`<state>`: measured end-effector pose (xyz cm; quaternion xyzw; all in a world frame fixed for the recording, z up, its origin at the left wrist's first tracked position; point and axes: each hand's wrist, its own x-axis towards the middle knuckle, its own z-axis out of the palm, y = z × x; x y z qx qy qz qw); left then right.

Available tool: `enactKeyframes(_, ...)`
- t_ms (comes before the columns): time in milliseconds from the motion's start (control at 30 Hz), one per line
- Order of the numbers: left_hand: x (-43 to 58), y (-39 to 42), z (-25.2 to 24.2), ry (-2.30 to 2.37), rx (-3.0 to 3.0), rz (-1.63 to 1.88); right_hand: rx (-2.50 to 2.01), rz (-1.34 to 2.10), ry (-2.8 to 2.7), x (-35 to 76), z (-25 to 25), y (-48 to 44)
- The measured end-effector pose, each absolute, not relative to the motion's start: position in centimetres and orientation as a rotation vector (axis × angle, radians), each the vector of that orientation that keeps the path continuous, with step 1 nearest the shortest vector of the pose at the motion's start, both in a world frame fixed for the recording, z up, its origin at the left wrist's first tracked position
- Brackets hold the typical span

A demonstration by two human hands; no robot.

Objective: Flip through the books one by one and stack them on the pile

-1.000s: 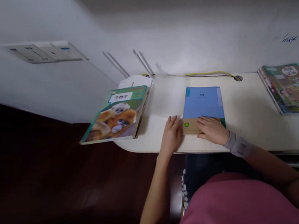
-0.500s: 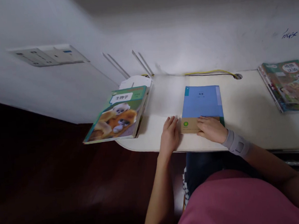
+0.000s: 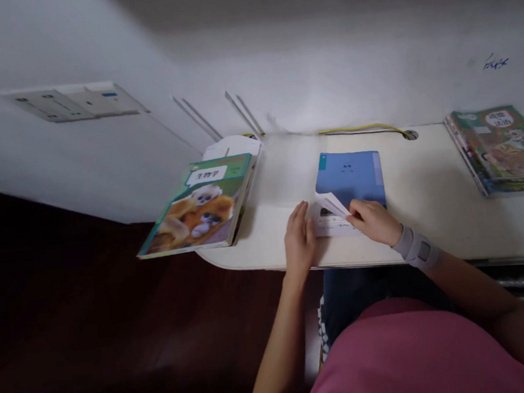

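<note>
A blue-covered textbook [image 3: 350, 173] lies on the white desk [image 3: 429, 218] in front of me. My right hand [image 3: 374, 220], with a grey band at the wrist, pinches the lower edge of its cover and holds that part lifted and bent back. Under the raised part a printed page [image 3: 333, 228] shows. At the book's lower left side my left hand [image 3: 300, 239] rests on the desk, fingers stretched out, holding nothing.
Left of me, thick books with a monkey cover [image 3: 199, 208] overhang the desk edge, by a white router [image 3: 232, 145] with antennas. Another book stack [image 3: 503, 148] lies at the right. A yellow cable [image 3: 366, 127] runs along the wall to a desk hole.
My right hand has gone from lying on the closed book to gripping and lifting the lower part of its cover, baring a page. My left hand stays beside the book.
</note>
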<state>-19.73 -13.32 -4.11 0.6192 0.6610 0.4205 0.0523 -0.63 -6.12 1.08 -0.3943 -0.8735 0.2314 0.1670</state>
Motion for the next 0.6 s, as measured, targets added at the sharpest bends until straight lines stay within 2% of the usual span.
enactKeyframes(167, -12.7, -11.6, -1.6, 1.633, 2.109, 1.189, -1.049, 0.834, -2.076, 3.1, 1.2, -6.5)
enactKeyframes(267, -9.5, -11.0, 1.0, 1.651, 2.255, 1.194, -1.026, 0.913, -1.895, 5.0, 1.3, -6.6)
enactKeyframes(400, -7.6, -11.8, 4.1, 1.727, 2.452, 1.290, -1.035, 1.208, -1.768, 5.2, 0.6, -5.9)
enactKeyframes(500, -7.5, -12.1, 4.2, 1.785, 2.421, 1.246, -1.053, 1.294, -1.685, 5.1, 0.0, -5.6)
enactKeyframes(600, -7.9, -10.9, 2.7, 1.751, 2.295, 1.147, -1.021, 1.170, -1.689, 6.5, 0.2, -5.9)
